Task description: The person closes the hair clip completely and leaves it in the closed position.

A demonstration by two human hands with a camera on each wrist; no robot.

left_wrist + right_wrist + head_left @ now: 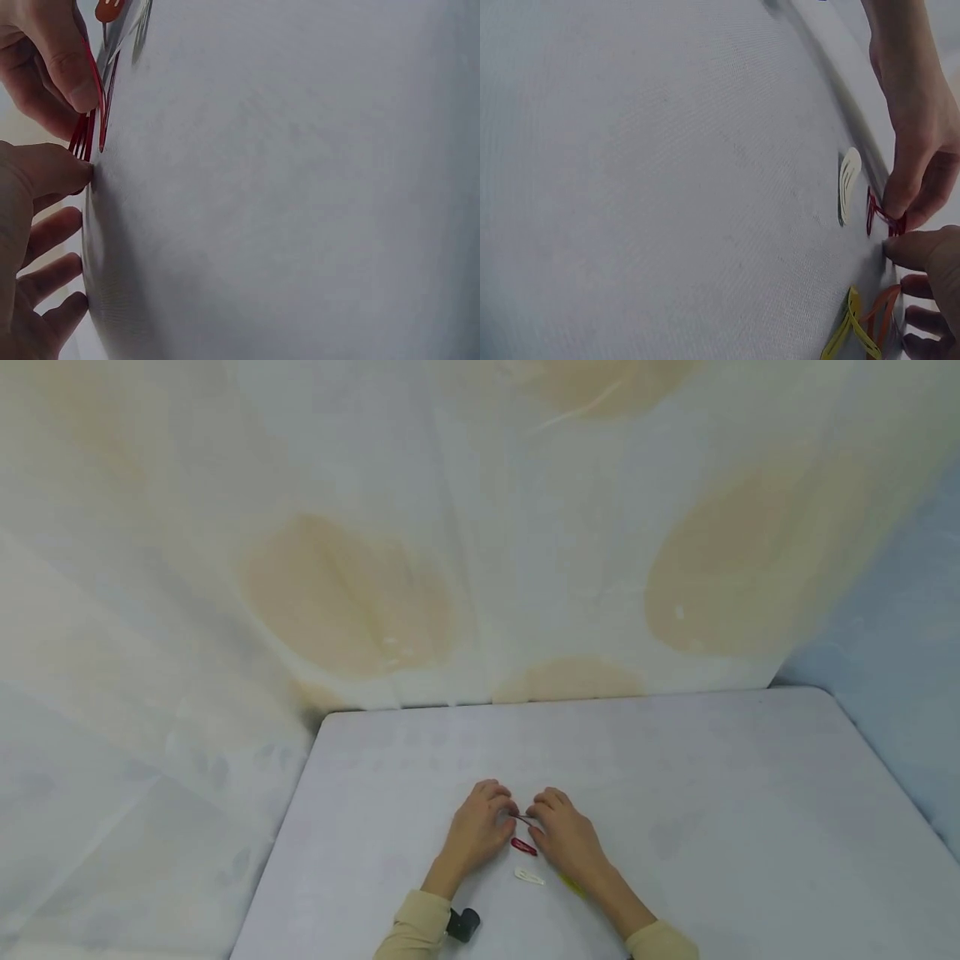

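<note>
Head view: both hands meet near the front middle of the desk (675,760), fingertips facing each other.
Left hand (480,828): fingers curled, thumb and forefinger pinching one end of a thin dark red hair clip (522,817).
Right hand (564,833): fingers curled too, pinching the other end of the same clip, so the clip bridges the small gap between the two hands.
Left wrist view: the dark red clip (88,127) stands on edge against the desk surface, held between a fingertip of the right hand above it and the left thumb below it.
Right wrist view: the same clip (881,217) sits just under the fingertips of the left hand, with the right thumb touching from below.
Red hair clip (523,847): lies flat on the desk, just behind the pinching fingers, between the two wrists.
White hair clip (529,877): lies flat a little closer to the person than the red one, not touching it.
Yellow clip (572,884): partly hidden beside the right wrist.
Orange clip (881,311): lies against the yellow one in the right wrist view.
Sleeves: beige, on both forearms.
Background: pale cloth with tan patches hangs behind the desk.
</note>
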